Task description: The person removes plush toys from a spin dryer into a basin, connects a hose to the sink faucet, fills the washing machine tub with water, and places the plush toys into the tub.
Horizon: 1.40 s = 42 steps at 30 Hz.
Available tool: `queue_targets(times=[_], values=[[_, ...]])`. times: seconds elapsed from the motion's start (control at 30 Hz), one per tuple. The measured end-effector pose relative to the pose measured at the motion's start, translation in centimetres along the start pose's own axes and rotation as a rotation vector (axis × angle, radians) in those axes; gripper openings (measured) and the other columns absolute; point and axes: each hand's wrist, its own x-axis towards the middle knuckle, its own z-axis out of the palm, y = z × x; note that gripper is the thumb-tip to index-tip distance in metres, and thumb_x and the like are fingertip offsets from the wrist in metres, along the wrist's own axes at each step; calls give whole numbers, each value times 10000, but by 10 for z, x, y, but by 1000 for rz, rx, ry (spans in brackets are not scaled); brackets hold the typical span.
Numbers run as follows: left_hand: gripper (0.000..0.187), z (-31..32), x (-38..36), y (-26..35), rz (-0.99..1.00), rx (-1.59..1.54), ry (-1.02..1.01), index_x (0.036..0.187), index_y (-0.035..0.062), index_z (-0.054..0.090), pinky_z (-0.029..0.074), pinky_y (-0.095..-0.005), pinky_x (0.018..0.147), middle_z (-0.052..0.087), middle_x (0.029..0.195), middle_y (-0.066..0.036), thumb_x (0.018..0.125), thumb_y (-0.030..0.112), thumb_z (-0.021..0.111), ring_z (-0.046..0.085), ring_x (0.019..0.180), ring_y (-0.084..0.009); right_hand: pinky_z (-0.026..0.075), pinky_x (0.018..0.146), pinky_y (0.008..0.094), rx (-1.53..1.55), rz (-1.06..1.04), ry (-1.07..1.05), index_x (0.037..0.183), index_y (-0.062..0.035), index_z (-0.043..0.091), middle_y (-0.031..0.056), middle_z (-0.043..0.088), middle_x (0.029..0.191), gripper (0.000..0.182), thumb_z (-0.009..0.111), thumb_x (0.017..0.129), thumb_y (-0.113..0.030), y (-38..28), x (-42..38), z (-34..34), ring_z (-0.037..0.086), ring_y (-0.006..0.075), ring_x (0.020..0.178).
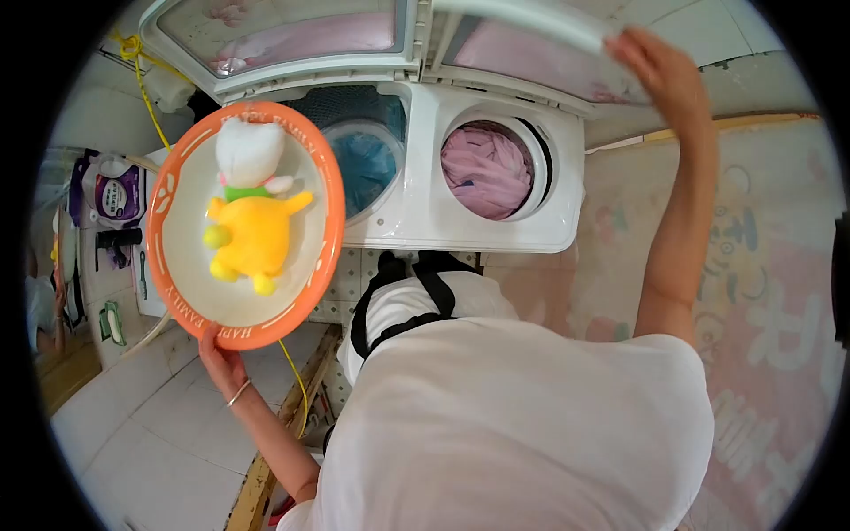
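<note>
My left hand (221, 361) grips the near rim of an orange-edged basin (158, 232), fingers under it and a bracelet at the wrist. Inside lies a plush toy (257, 234) with a white head, green neck and yellow body. The basin overlaps the left part of a white twin-tub washing machine (421, 199). My right hand (660, 75) is raised at the upper right, its fingers closed on the edge of the raised right lid (540, 57). Below that lid, a round tub holds bundled pink cloth (487, 170).
The left lid (305, 40) stands raised over a tub with blue water (359, 168). A purple detergent bag (117, 196) and a black bottle (118, 239) are at the left. A yellow cord (146, 97) hangs behind the basin. A tiled wooden-edged ledge (252, 496) lies at lower left.
</note>
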Motion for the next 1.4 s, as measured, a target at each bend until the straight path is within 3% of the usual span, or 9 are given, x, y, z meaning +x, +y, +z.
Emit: queue_targets(times=[0.13, 0.33, 0.53, 0.6, 0.73, 0.8, 1.1, 1.33, 1.4], values=[[296, -3, -10, 11, -38, -55, 61, 1090, -40, 543, 483, -333, 866, 604, 1068, -124, 839, 115, 557, 580, 1007, -215, 447, 663, 375, 203, -475, -259, 885, -70, 599, 67, 571, 827, 320, 743, 676, -265, -7, -79, 58, 563, 279, 730], [352, 16, -32, 35, -21, -52, 11, 1132, -59, 518, 482, -331, 885, 592, 1105, -138, 847, 143, 557, 584, 1015, -220, 312, 974, 459, 158, -666, -320, 975, -104, 504, 71, 502, 1141, 578, 812, 498, -210, -13, -169, 237, 454, 262, 1117], [351, 110, -50, 42, -195, 83, -336, 1133, -61, 510, 483, -312, 874, 603, 1072, -124, 837, 125, 529, 602, 958, -202, 285, 1004, 466, 261, -348, -325, 1078, -84, 521, 121, 477, 1228, 598, 818, 592, -264, -19, -181, 227, 390, 310, 1231], [349, 149, -55, 16, -281, 76, -453, 1135, -58, 512, 486, -314, 871, 607, 1068, -117, 835, 120, 528, 607, 948, -191, 330, 979, 445, 424, -220, -72, 1143, -78, 521, 110, 492, 1214, 569, 760, 695, -334, 8, -191, 235, 425, 293, 1201], [338, 226, -74, -31, -241, 96, -588, 1145, -38, 527, 510, -288, 807, 618, 1065, -95, 826, 74, 539, 625, 904, -159, 391, 953, 400, 1397, 436, 142, 1250, -58, 444, 107, 487, 1225, 528, 443, 926, -475, 37, -181, 170, 460, 228, 1154], [342, 259, -79, -51, -219, 133, -637, 1153, -17, 538, 513, -266, 767, 624, 1044, -79, 819, 55, 557, 626, 875, -139, 362, 996, 398, 1719, 427, 283, 1300, -50, 380, 123, 450, 1279, 550, 372, 952, -475, 49, -182, 138, 438, 229, 1187], [339, 362, -92, -104, -244, 40, -842, 1193, 47, 508, 475, -265, 817, 584, 1062, -34, 881, 166, 565, 577, 921, -99, 288, 1065, 381, 1171, 416, 379, 1395, -20, 283, 125, 360, 1403, 546, 485, 944, -251, 85, -181, 122, 336, 230, 1304], [356, 319, -79, -142, -96, -105, -702, 1163, 42, 495, 465, -366, 933, 521, 1254, -123, 936, 316, 495, 555, 1107, -262, 310, 1045, 357, 958, 404, 337, 1361, -15, 349, 132, 369, 1400, 506, 539, 911, -147, 94, -191, 132, 380, 226, 1273], [292, 285, -69, -141, -54, -39, -584, 1104, 48, 541, 480, -340, 901, 582, 1167, -124, 938, 285, 505, 597, 1029, -238, 329, 1031, 369, 374, 302, 487, 1300, -17, 428, 157, 385, 1377, 446, 564, 883, -98, 77, -192, 123, 406, 253, 1246]])
